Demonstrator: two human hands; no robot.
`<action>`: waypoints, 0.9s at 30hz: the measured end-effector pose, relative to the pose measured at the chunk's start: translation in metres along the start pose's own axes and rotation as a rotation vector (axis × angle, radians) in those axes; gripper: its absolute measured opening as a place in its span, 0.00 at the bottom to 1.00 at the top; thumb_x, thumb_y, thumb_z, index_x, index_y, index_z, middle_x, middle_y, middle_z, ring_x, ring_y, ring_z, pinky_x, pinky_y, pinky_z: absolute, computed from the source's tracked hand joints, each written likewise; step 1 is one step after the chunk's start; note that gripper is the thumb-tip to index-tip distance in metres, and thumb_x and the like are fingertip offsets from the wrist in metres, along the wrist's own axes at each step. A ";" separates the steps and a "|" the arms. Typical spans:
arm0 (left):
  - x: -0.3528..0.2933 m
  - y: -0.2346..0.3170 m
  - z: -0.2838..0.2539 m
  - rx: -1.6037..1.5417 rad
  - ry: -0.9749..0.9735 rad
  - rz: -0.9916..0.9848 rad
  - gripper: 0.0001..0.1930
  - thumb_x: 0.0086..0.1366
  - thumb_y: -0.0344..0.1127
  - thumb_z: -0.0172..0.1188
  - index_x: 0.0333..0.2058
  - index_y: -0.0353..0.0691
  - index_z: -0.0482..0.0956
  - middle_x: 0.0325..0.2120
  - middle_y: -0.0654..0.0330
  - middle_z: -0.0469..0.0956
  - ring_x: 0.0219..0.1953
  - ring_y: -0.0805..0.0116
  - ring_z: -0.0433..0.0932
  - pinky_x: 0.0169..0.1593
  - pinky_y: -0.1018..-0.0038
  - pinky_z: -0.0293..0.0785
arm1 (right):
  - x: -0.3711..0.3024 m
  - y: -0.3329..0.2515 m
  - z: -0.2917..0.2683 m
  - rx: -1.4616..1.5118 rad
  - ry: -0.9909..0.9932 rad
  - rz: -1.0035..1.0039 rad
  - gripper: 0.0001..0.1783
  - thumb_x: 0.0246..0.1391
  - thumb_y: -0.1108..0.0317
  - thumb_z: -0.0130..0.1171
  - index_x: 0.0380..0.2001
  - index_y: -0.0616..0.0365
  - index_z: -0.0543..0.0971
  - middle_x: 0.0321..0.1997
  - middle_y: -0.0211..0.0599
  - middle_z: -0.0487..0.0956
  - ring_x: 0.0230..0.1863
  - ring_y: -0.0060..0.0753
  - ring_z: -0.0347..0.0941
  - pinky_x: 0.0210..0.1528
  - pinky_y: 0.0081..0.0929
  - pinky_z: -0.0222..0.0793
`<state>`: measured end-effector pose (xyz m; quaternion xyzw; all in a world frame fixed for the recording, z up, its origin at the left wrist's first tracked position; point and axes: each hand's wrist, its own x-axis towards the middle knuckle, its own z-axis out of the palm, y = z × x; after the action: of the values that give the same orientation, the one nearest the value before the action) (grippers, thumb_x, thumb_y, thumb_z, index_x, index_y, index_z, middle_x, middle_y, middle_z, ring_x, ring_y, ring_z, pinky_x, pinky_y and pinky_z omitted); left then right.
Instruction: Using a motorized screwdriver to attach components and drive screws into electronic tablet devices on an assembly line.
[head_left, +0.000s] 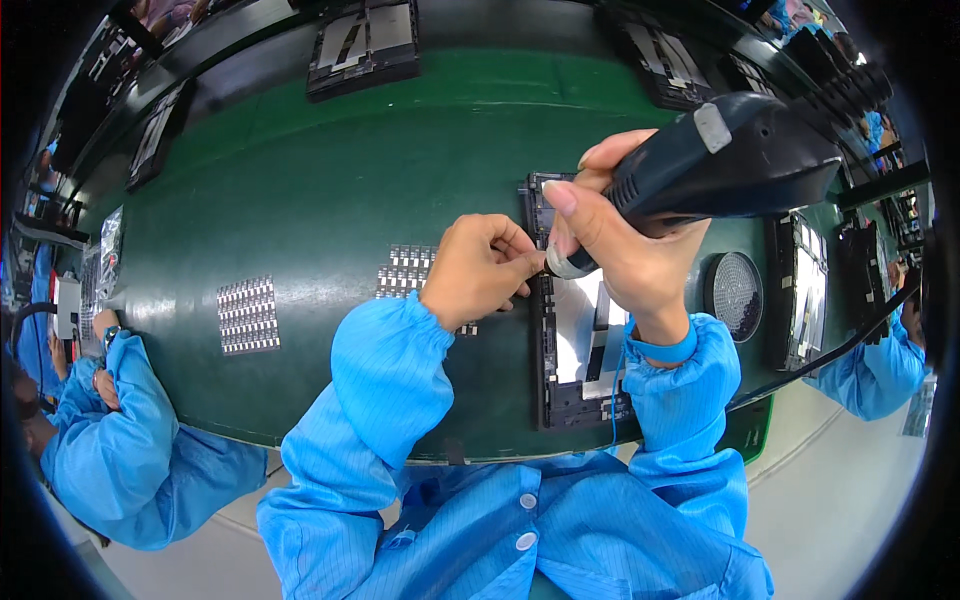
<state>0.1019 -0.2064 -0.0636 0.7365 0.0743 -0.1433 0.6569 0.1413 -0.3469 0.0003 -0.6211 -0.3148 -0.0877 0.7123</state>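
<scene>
My right hand (630, 230) is wrapped round a thick black electric screwdriver (730, 160), tilted with its tip down at the left edge of an opened electronic device (570, 375). The device has a black frame and shiny silver plates inside. Close to the screwdriver's tip, the thumb and fingers of my left hand (485, 262) are pinched together; what they hold, if anything, is too small to make out. Under and beside my left hand lies a sheet of small black-and-white parts (404, 270), partly hidden by the hand and sleeve.
A second sheet of small parts (249, 315) lies to the left on the green table (330, 190). Right of the device stands a round dish (735, 296) of tiny pieces. Other opened devices (365, 48) rest around the edges. A co-worker's blue sleeve (120, 420) is at left.
</scene>
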 end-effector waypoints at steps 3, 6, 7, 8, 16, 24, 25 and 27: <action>-0.003 0.003 0.001 0.005 0.011 -0.012 0.08 0.57 0.31 0.63 0.29 0.31 0.76 0.21 0.59 0.77 0.23 0.74 0.78 0.20 0.78 0.75 | 0.000 -0.001 0.000 -0.003 -0.010 -0.005 0.16 0.45 0.85 0.61 0.38 0.65 0.70 0.20 0.38 0.75 0.18 0.24 0.73 0.21 0.21 0.71; -0.003 0.006 0.001 -0.019 0.015 -0.036 0.08 0.58 0.31 0.63 0.29 0.31 0.76 0.22 0.59 0.77 0.23 0.74 0.78 0.20 0.78 0.75 | 0.000 -0.001 -0.001 -0.004 -0.015 -0.013 0.16 0.46 0.85 0.62 0.38 0.65 0.70 0.20 0.37 0.75 0.18 0.24 0.73 0.21 0.21 0.71; -0.003 0.006 0.001 -0.023 0.014 -0.037 0.08 0.58 0.31 0.63 0.29 0.31 0.76 0.22 0.59 0.77 0.23 0.74 0.78 0.20 0.78 0.75 | 0.000 -0.001 -0.002 -0.003 -0.015 -0.013 0.16 0.46 0.85 0.62 0.38 0.65 0.70 0.20 0.37 0.75 0.18 0.24 0.73 0.21 0.21 0.71; -0.003 0.006 0.001 -0.026 0.014 -0.038 0.08 0.58 0.31 0.63 0.29 0.31 0.76 0.22 0.59 0.77 0.23 0.75 0.78 0.20 0.78 0.75 | 0.000 -0.001 -0.002 -0.012 -0.021 -0.022 0.16 0.46 0.85 0.62 0.38 0.65 0.70 0.20 0.37 0.75 0.18 0.24 0.73 0.21 0.20 0.70; 0.000 0.001 0.003 -0.040 0.025 -0.011 0.08 0.57 0.30 0.63 0.28 0.31 0.76 0.22 0.58 0.78 0.23 0.74 0.79 0.20 0.79 0.75 | 0.000 0.003 -0.003 -0.037 -0.037 -0.006 0.16 0.45 0.85 0.62 0.37 0.64 0.70 0.19 0.36 0.74 0.17 0.24 0.72 0.21 0.20 0.70; 0.002 -0.005 0.002 -0.036 0.023 0.023 0.08 0.56 0.29 0.64 0.27 0.30 0.76 0.21 0.56 0.78 0.22 0.73 0.79 0.20 0.78 0.76 | -0.002 -0.002 0.003 -0.042 -0.092 0.019 0.15 0.45 0.85 0.61 0.34 0.63 0.68 0.20 0.37 0.74 0.19 0.23 0.72 0.22 0.20 0.70; 0.002 -0.006 0.002 -0.053 0.027 0.032 0.08 0.56 0.29 0.64 0.27 0.31 0.76 0.21 0.56 0.79 0.22 0.73 0.79 0.19 0.78 0.75 | -0.004 -0.002 0.005 -0.042 -0.096 0.022 0.15 0.45 0.85 0.61 0.34 0.63 0.68 0.20 0.37 0.74 0.19 0.23 0.72 0.22 0.20 0.70; 0.002 -0.005 -0.001 -0.069 0.033 0.041 0.08 0.56 0.30 0.64 0.26 0.31 0.76 0.21 0.56 0.79 0.21 0.74 0.79 0.19 0.78 0.75 | -0.007 -0.002 0.006 -0.065 -0.125 0.023 0.15 0.46 0.86 0.61 0.33 0.62 0.67 0.21 0.37 0.74 0.20 0.23 0.72 0.22 0.19 0.70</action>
<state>0.1023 -0.2049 -0.0686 0.7171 0.0751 -0.1151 0.6833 0.1325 -0.3431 -0.0023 -0.6519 -0.3482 -0.0508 0.6717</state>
